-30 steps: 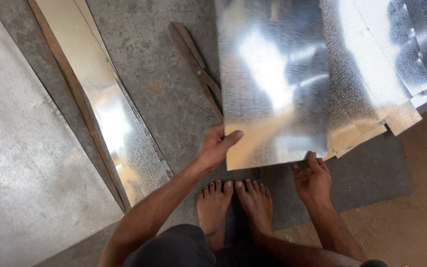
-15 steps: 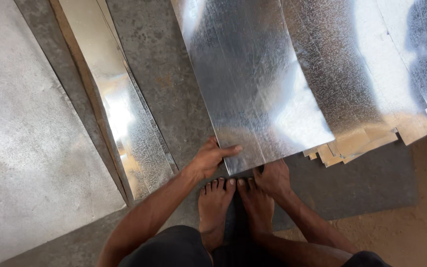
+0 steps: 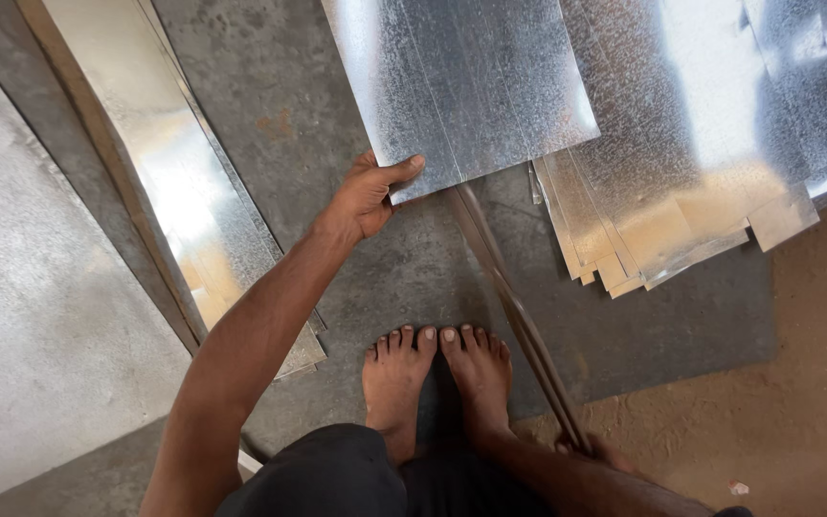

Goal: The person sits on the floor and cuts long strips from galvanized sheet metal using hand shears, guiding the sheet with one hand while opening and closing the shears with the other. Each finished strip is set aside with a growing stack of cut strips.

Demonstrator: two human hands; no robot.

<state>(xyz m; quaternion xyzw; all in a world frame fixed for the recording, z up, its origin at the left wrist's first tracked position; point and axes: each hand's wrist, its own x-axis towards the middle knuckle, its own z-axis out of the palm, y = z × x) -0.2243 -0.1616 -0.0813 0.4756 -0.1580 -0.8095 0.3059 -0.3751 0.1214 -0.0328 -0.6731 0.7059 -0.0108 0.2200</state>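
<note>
I see my left hand point(image 3: 368, 196) now gripping the near left corner of the shiny galvanized steel sheet point(image 3: 461, 81), pushed farther away than a moment ago. My right hand point(image 3: 593, 450) has dropped back and closes on the long dark metal strip point(image 3: 514, 306) by my feet.

We see a grey concrete floor point(image 3: 270, 105) meeting bare brown earth point(image 3: 806, 383) at right, with bright light glaring overhead.
</note>
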